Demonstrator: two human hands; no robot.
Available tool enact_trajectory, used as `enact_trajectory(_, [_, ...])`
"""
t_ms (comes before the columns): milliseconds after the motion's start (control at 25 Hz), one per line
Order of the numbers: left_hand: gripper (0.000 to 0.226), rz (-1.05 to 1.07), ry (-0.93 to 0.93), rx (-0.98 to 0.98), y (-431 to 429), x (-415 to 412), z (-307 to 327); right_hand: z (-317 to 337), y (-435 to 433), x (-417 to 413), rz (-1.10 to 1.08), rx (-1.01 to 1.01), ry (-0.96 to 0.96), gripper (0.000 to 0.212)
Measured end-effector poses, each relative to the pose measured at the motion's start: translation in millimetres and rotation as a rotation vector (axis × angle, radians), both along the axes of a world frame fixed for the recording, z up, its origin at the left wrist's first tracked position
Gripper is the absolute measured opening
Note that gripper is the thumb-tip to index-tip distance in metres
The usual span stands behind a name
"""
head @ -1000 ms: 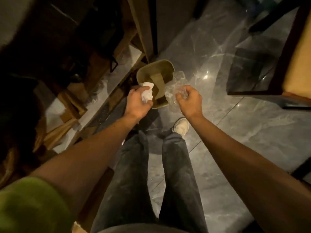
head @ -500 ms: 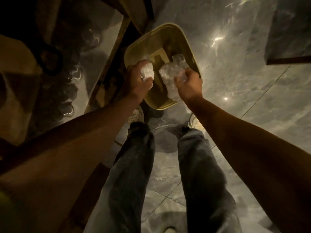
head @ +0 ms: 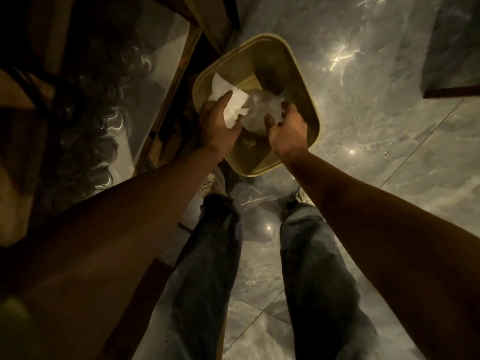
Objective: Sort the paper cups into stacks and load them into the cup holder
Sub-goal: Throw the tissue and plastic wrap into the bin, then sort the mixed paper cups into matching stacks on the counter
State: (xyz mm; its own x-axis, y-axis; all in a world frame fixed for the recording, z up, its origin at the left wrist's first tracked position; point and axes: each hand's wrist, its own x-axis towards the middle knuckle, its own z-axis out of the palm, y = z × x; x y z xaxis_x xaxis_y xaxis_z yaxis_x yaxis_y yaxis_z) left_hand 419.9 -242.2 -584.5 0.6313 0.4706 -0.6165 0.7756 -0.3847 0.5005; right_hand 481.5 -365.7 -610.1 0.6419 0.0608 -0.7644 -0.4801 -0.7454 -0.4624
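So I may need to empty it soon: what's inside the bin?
Over the bin opening, white paper and crumpled clear plastic are at the opening hands. Something dark lies at the far end. The hands and litter hide most of the bottom.

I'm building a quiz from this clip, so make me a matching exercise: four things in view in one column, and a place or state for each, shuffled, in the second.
Things
1. white paper napkin
2. clear crumpled plastic
3. bin
4. shoes

Places or states
A. stands open on the grey floor
B. at the fingers of the left hand, over the bin's left side
C. poke out past the jeans, just below the bin
D. bunched against the right hand, over the bin's middle

Pairs: 1-B, 2-D, 3-A, 4-C
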Motion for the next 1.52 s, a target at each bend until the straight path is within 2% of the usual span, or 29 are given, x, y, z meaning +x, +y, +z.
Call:
enact_trajectory(80, [0.060, -0.055, -0.019, 0.037, -2.4, -2.0, 13.9, 13.4, -9.3, 0.2, 0.045, -0.002, -0.023, 0.049])
enact_trajectory(160, [0.054, -0.095, -0.010, 0.092, -2.4, -2.9, 31.3, 33.4, -20.5, -1.9, 0.058, 0.080, -0.041, 0.045])
enact_trajectory(320, [0.041, -0.160, -0.017, 0.063, -12.8, -5.6, 88.4, 96.2, -49.1, -2.8, 0.180, 0.170, -0.146, 0.046])
enact_trajectory(520, [0.037, -0.360, -0.119, -0.009, -40.1, 0.4, 194.6, 204.5, -84.2, 6.3, 0.277, 0.096, -0.329, 0.044])
enact_trajectory(800, [0.037, -0.683, -0.305, 0.162, -82.1, 39.1, 362.0, 384.2, -137.8, 24.8, 0.293, -0.087, -0.620, 0.046])
enact_trajectory(960, [0.042, -0.835, -0.409, 0.246, -95.8, 55.9, 451.2, 479.1, -156.9, 21.2, 0.220, -0.124, -0.720, 0.046])
enact_trajectory(1120, [0.045, -0.990, -0.510, 0.291, -107.2, 63.3, 516.5, 545.9, -175.2, 2.1, 0.112, -0.163, -0.793, 0.049])
enact_trajectory(1320, [0.044, -1.198, -0.688, 0.271, -126.9, 66.6, 567.4, 593.7, -197.6, -37.2, -0.048, -0.269, -0.865, 0.049])
enact_trajectory(1520, [0.045, -1.368, -0.758, 0.212, -164.5, 69.0, 593.5, 614.8, -223.5, -74.7, -0.204, -0.374, -0.891, 0.049])
